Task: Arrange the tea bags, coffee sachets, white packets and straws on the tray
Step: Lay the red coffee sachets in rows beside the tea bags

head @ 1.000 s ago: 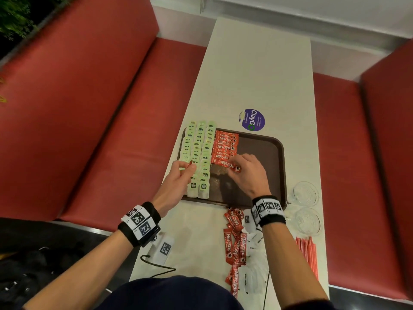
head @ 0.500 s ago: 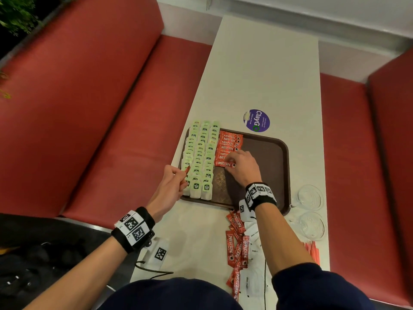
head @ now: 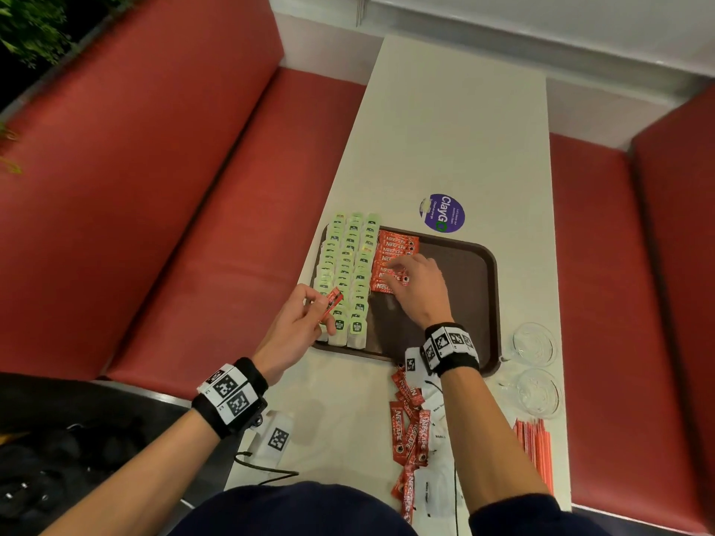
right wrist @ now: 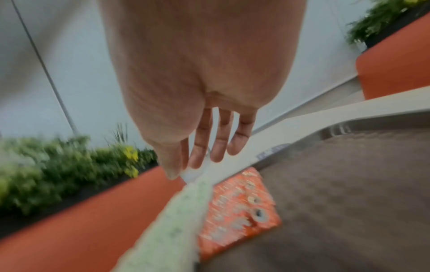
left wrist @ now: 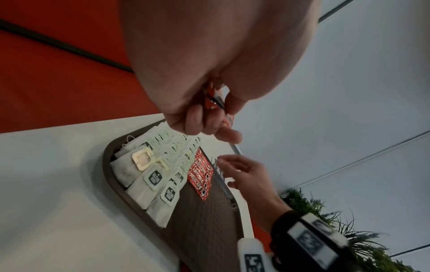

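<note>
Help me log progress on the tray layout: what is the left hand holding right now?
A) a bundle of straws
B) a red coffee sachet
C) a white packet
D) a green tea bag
B: the left hand pinches a red coffee sachet above the rows of tea bags on the tray, while the right hand lies with straight fingers over the sachets already laid there.
</note>
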`<state>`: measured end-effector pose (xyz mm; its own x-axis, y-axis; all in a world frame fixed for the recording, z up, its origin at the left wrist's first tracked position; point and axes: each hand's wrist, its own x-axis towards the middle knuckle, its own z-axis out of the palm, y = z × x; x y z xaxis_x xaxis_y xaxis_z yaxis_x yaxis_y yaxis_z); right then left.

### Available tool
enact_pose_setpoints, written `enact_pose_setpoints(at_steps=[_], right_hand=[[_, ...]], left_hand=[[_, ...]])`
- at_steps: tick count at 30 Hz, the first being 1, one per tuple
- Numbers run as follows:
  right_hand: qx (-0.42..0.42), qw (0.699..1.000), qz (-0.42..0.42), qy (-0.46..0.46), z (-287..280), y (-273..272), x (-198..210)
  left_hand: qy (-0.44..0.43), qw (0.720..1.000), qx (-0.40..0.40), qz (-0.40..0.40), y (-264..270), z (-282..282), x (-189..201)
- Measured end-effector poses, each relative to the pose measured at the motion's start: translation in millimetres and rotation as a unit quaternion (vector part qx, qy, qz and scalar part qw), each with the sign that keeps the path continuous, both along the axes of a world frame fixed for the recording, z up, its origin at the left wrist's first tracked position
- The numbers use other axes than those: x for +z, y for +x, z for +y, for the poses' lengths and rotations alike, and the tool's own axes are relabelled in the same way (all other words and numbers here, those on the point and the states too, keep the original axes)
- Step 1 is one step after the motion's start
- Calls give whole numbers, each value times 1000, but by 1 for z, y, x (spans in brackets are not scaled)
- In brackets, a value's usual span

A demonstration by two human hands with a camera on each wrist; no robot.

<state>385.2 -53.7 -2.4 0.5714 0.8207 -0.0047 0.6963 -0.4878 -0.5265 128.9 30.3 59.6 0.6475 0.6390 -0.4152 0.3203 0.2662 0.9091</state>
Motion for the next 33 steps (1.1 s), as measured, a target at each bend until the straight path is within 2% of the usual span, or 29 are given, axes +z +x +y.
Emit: enact_pose_setpoints(at_steps=[2, 5, 7, 12, 18, 22, 25, 33], right_hand=[[-9, 993, 90, 74, -4, -22, 28], [19, 962, 250, 105, -16, -59, 64], [36, 944, 299, 133, -27, -74, 70], [-13, 888, 401, 223, -58, -85, 82], [-35, 857, 445, 259, -82, -97, 88], [-62, 868, 417, 262, -82, -101, 88], [-88, 875, 390, 272, -83, -97, 89], [-111, 874, 387, 273, -82, -91, 87]], left_hand=[[0, 1000, -3, -17, 2, -1, 6], [3, 999, -8, -48, 7, -2, 14], [14, 998, -14, -64, 10, -3, 17], [15, 995, -16, -101, 9, -5, 23], [68, 991, -45, -109, 4, -7, 26], [92, 989, -56, -97, 3, -9, 29], [60, 992, -25, -107, 2, -8, 32], [-6, 992, 36, -119, 3, -5, 22]])
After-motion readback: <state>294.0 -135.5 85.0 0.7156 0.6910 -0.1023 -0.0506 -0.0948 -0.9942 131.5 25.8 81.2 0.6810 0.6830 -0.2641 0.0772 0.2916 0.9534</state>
